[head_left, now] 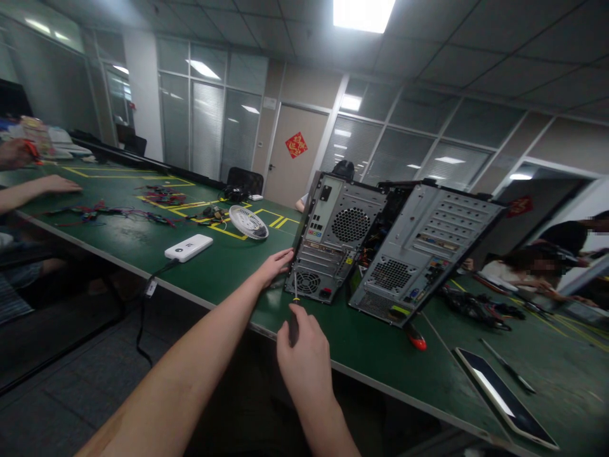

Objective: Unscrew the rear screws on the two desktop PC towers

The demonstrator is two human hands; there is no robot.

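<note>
A grey desktop computer case [340, 197] stands upright on the green table, its rear panel toward me. My left hand [276, 268] rests against the lower left side of this case, fingers stretched out. In my right hand [307, 352] is a screwdriver [295, 327] with a dark handle, pointing up. Its thin shaft reaches the lower left edge of the rear panel, by the fan grille; whether the tip sits in a screw is too small to tell. Close on the right stands a second computer case [404, 254], slightly tilted in view.
A white power bank [189, 247] with a black cable lies left, near a white basket [248, 222] and tangled wires [164, 195]. To the right are a red-tipped tool [417, 339], a tablet [504, 397], a thin tool [509, 366] and black cables [476, 308]. Other people sit at both sides.
</note>
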